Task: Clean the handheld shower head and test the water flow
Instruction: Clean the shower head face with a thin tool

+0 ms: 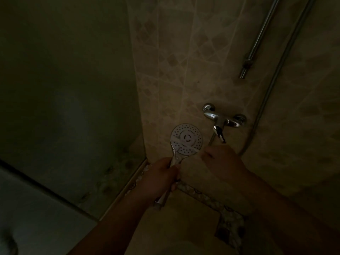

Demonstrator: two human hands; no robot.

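Observation:
The handheld shower head (186, 138) is round and white, with its nozzle face turned up toward me in the middle of the view. My left hand (161, 177) grips its chrome handle just below the head. My right hand (220, 162) sits to the right of the head with its fingers curled, pinching a thin pale tool (193, 149) that lies across the lower edge of the nozzle face. What kind of tool it is cannot be made out in the dim light. No water is visible.
A chrome mixer tap (223, 117) with its lever (219, 134) is on the tiled wall just above my right hand. A shower rail (257, 39) and a hose (277, 69) run up at the right. A dark glass panel (70, 107) stands at the left.

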